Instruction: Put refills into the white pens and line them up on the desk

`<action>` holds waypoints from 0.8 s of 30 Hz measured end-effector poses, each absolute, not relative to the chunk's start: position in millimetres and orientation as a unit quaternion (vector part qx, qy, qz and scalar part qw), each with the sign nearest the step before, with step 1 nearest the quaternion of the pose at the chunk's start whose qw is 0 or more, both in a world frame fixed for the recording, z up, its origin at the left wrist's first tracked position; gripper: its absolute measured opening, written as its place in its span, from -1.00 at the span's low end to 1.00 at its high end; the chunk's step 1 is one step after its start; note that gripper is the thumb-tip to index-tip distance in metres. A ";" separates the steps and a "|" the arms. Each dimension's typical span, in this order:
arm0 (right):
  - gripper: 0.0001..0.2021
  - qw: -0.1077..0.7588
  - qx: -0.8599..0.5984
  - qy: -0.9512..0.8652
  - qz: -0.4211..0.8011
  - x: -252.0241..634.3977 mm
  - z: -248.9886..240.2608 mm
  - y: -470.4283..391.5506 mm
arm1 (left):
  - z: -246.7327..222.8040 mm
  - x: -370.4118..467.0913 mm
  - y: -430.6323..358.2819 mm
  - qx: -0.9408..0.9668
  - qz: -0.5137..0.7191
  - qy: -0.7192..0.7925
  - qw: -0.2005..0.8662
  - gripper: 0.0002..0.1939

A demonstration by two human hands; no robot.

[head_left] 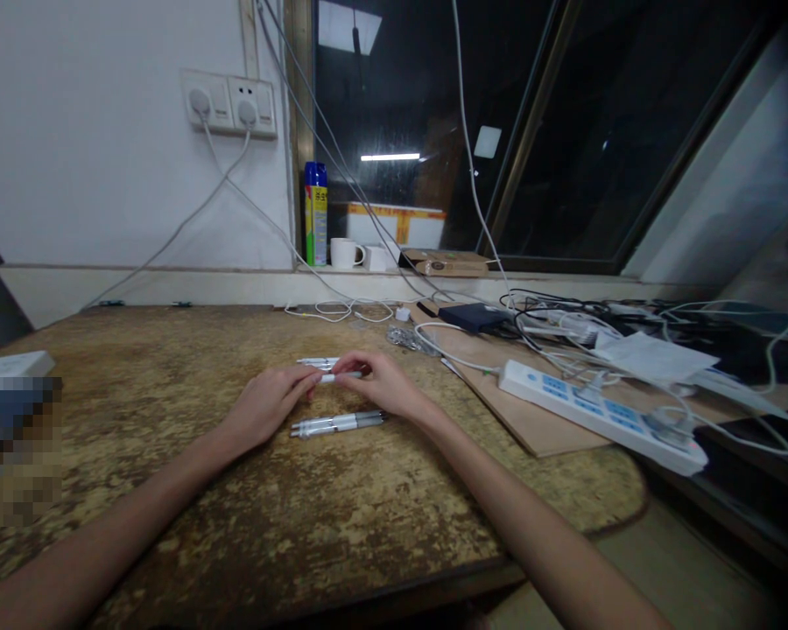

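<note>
A white pen [329, 378] is held level between my two hands, above the worn wooden table [368, 516]. My left hand [272, 398] pinches its left end, and my right hand [374, 382] grips the right end between thumb and fingers. Just beyond them lies another white pen [315, 361], partly hidden by my right hand. Nearer to me, white and grey pens [338, 423] rest side by side on the table, pointing left to right.
A white power strip [604, 416] and a brown board [499, 394] lie at the right, with tangled cables and papers [657, 357] behind. A clear plastic bag [407, 339] sits past my right hand. A spray can [316, 214] and mug [345, 253] stand on the sill.
</note>
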State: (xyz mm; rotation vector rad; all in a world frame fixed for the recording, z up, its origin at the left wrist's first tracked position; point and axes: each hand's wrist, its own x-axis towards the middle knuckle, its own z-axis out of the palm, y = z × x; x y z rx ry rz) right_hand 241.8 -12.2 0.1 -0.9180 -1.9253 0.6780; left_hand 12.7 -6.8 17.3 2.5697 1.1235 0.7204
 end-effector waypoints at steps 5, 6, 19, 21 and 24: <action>-0.79 0.439 -0.387 -0.762 0.277 241.7 -1.0 -10.3 | 17.9 13.0 -8.9 0.879 0.253 0.384 0.124 -0.53; -0.77 0.430 -0.390 -0.764 0.281 241.8 -0.8 -10.4 | 17.4 12.9 -9.0 0.881 0.253 0.382 0.122 -0.53; -0.78 0.423 -0.366 -0.773 0.300 239.8 -1.2 -11.7 | 17.0 13.0 -9.1 0.874 0.252 0.398 0.117 -0.52; -0.81 0.441 -0.362 -0.767 0.293 239.8 -1.7 -10.9 | 15.8 12.5 -7.9 0.875 0.253 0.397 0.115 -0.53; -0.79 0.454 -0.366 -0.764 0.277 241.3 -1.3 -10.6 | 14.5 11.7 -6.2 0.872 0.255 0.401 0.113 -0.52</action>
